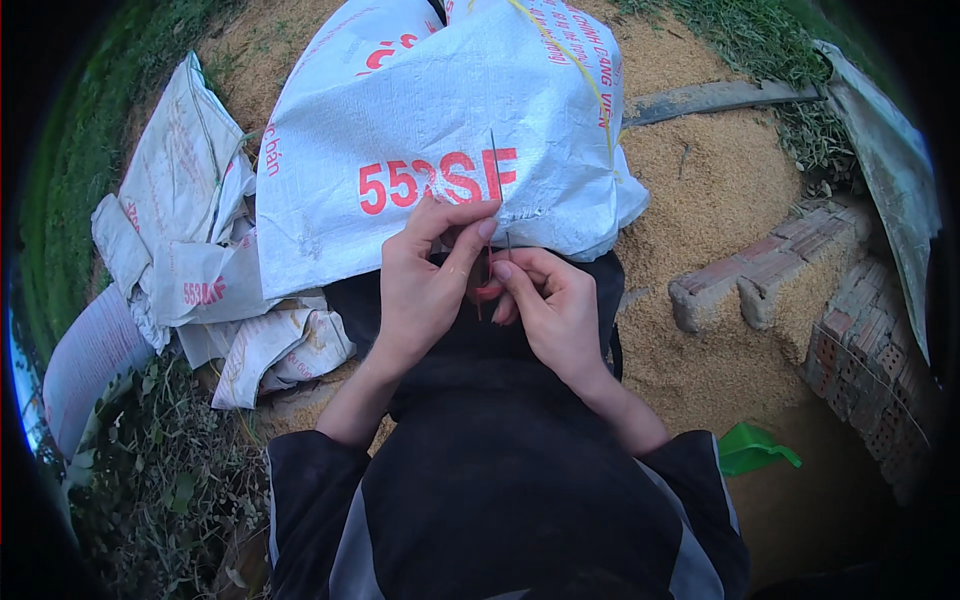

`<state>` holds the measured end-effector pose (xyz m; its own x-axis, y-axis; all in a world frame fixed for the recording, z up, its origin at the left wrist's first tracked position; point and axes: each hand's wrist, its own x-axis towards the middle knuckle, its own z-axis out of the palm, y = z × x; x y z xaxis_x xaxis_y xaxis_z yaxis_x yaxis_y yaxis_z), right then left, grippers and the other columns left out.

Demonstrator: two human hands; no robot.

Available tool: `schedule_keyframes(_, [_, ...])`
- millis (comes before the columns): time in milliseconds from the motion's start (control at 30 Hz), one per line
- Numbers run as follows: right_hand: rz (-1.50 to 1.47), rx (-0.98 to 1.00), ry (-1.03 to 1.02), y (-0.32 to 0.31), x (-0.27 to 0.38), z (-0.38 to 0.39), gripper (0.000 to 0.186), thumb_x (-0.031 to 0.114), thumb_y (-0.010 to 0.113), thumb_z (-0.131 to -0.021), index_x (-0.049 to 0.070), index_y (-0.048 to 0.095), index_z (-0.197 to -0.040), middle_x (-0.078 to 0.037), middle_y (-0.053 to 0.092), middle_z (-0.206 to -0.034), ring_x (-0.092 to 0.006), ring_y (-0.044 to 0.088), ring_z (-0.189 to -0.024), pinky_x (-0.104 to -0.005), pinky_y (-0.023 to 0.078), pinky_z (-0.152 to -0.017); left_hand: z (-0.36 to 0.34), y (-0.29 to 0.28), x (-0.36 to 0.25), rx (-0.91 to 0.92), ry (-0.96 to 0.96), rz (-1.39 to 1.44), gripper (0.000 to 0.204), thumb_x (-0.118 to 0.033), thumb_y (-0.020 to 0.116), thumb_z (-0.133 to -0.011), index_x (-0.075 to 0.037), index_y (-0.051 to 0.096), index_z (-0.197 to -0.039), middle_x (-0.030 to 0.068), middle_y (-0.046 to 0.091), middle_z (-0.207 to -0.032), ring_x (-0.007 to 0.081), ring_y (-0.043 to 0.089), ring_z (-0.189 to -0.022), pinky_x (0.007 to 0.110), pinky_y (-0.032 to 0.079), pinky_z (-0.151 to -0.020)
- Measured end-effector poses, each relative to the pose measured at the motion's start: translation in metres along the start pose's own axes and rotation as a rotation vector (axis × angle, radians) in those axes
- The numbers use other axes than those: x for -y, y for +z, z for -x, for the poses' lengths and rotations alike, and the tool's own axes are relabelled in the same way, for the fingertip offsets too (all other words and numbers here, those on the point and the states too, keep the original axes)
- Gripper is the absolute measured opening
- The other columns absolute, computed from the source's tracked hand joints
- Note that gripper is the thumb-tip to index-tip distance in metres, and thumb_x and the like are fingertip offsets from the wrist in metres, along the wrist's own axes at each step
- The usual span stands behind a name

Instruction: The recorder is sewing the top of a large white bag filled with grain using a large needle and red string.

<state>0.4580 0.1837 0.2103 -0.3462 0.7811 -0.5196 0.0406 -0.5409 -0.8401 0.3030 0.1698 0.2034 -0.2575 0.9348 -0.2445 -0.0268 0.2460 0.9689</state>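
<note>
My left hand [428, 270] pinches a long thin dark needle [494, 165] between thumb and fingertips. The needle points up and away, in front of a white woven sack [330, 235] with red print. Just to the right and slightly lower, my right hand [545, 305] is closed in a pinch where the needle's lower end [509, 240] seems to run in. A red string [487, 292] hangs between the two hands, by the right fingers. Whether it passes through the needle's eye is too small to tell. The sack lies over my dark-clothed lap.
More white sacks [180, 180] lie crumpled at the left, near a filled sack [92, 365]. Loose golden grain [700, 180] spreads around. Bricks [720, 285] and a grey sheet [880, 150] stand at the right. A green plastic piece [752, 450] lies by my right elbow.
</note>
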Motion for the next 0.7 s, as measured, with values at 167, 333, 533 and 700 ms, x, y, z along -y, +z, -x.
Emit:
schedule_keyframes(167, [0.817, 0.096, -0.215, -0.016, 0.036, -0.001, 0.026, 0.023, 0.069, -0.095, -0.003, 0.069, -0.093, -0.013, 0.070, -0.071, -0.0218, 0.067, -0.056, -0.0308, 0.051, -0.055, -0.003, -0.004, -0.003, 0.048, 0.029, -0.138, 0.020, -0.004, 0.066, -0.096, 0.000, 0.070, -0.116, 0.0026, 0.061, -0.096, 0.0059, 0.059, -0.085, 0.021, 0.047, -0.073])
schedule_keyframes(333, [0.751, -0.320, -0.438, -0.023, 0.090, -0.032, 0.042, 0.041, 0.067, -0.094, 0.000, 0.068, -0.085, -0.015, 0.067, -0.066, -0.0330, 0.069, -0.064, -0.0414, 0.052, -0.060, -0.010, -0.011, -0.020, 0.194, -0.057, -0.065, 0.024, -0.010, 0.059, -0.101, -0.001, 0.068, -0.121, 0.0028, 0.062, -0.099, 0.0088, 0.058, -0.094, 0.025, 0.045, -0.084])
schedule_keyframes(533, [1.214, 0.089, -0.415, -0.020, 0.096, -0.094, 0.038, 0.036, 0.062, -0.094, 0.001, 0.069, -0.083, -0.018, 0.069, -0.074, -0.0382, 0.069, -0.071, -0.0462, 0.053, -0.067, -0.018, -0.024, -0.015, 0.335, 0.096, -0.202, 0.027, -0.009, 0.059, -0.101, -0.001, 0.066, -0.125, 0.0045, 0.065, -0.103, 0.0091, 0.058, -0.096, 0.025, 0.045, -0.086])
schedule_keyframes(700, [0.986, 0.127, -0.479, -0.013, 0.091, -0.112, 0.032, 0.030, 0.057, -0.094, 0.001, 0.069, -0.085, -0.021, 0.068, -0.074, -0.0413, 0.068, -0.075, -0.0496, 0.052, -0.070, -0.016, -0.018, -0.008, 0.247, 0.020, -0.084, 0.026, -0.006, 0.062, -0.099, 0.000, 0.066, -0.124, 0.0041, 0.067, -0.098, 0.0084, 0.060, -0.090, 0.025, 0.047, -0.082])
